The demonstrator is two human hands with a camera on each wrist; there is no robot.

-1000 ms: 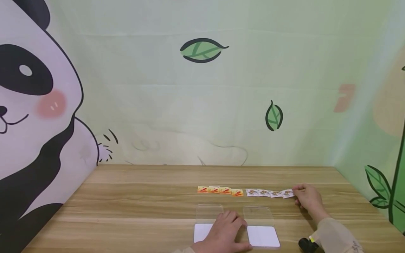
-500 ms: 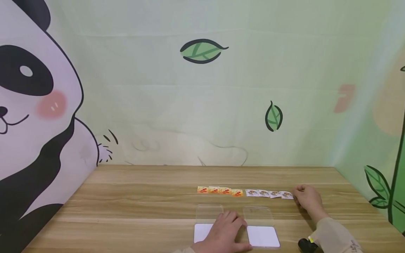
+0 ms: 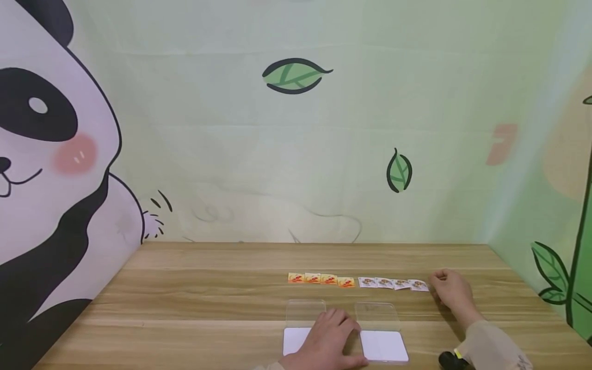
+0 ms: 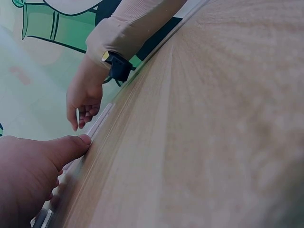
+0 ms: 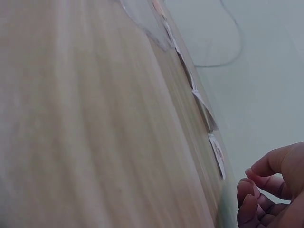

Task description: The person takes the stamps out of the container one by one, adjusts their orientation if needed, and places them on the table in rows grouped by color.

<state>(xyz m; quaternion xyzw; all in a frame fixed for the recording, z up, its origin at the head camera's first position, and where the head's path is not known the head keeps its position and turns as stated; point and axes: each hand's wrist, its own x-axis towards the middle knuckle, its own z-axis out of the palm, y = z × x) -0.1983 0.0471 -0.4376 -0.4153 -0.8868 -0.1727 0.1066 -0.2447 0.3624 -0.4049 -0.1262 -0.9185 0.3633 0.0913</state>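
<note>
My left hand (image 3: 327,339) rests between two clear plastic cases with white panels, the left case (image 3: 296,339) and the right case (image 3: 385,346). It covers part of the left one, and its thumb lies at the right one's edge. In the left wrist view the thumb (image 4: 71,148) is straight. On the table's far side lie a row of small yellow-and-red cards (image 3: 329,279) and a row of small white picture cards (image 3: 384,283). My right hand (image 3: 452,290) hovers just right of the last white card (image 5: 217,156), fingers loosely curled, holding nothing.
The wooden table (image 3: 185,298) ends at a pale green cloth backdrop (image 3: 231,154) with printed leaves and a panda. A black wrist device (image 3: 452,359) sits by the right sleeve (image 3: 495,345). Clear flaps (image 3: 376,316) extend behind the white panels.
The right hand has let go of the last white card, which now lies flatter and slightly nearer. The hand has drawn a little to the right. The left hand stays put.
</note>
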